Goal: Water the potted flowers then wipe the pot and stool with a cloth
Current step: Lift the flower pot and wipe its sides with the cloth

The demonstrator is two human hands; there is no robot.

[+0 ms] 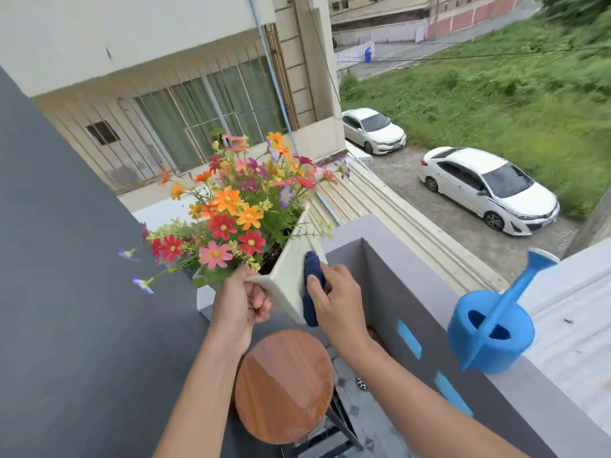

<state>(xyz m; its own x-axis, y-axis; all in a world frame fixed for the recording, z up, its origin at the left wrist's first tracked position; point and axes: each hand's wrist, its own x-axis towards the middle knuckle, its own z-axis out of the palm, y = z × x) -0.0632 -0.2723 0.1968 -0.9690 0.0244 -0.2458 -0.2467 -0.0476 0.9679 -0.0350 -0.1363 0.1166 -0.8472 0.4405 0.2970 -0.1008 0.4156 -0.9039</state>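
Observation:
A white square pot full of red, orange and pink flowers is held up in the air, tilted, above a round wooden stool. My left hand grips the pot's near rim corner. My right hand presses a dark blue cloth flat against the pot's right side wall. The stool's top looks glossy and bare. A blue watering can stands on the balcony ledge to the right, spout pointing away.
A grey balcony wall with blue tape strips runs along the right, its ledge holding the can. A dark grey wall fills the left. Beyond the ledge are a drop to a roof, two white cars and grass.

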